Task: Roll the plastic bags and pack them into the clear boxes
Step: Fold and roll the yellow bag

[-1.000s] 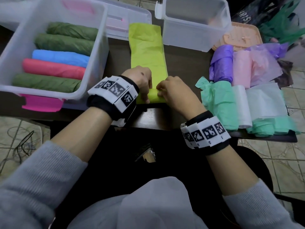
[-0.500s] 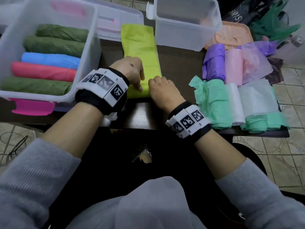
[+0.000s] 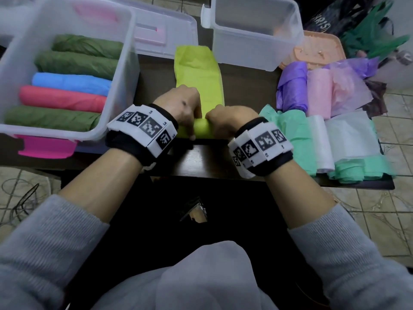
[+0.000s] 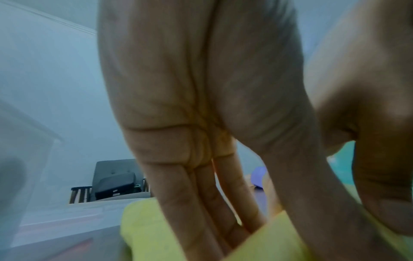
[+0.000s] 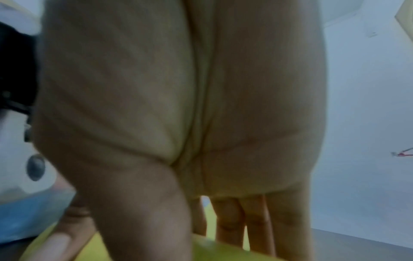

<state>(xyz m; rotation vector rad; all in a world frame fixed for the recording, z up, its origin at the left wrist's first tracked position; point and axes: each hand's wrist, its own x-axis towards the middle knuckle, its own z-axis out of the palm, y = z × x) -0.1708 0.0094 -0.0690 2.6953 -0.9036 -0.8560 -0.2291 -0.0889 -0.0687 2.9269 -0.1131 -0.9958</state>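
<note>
- Head view: left hand (image 3: 181, 108) and right hand (image 3: 228, 120) each curl their grip round the rolled near end of the yellow-green bag (image 3: 201, 86).
- Bag lies on the bench (image 3: 207, 159), between two clear boxes (image 3: 125, 70).

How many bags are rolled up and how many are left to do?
Five rolled bags already lie in the left clear box. Left hand and right hand are rolling the yellow-green bag, only its near end rolled. The pile of loose bags waits; the far clear box looks empty.
</note>
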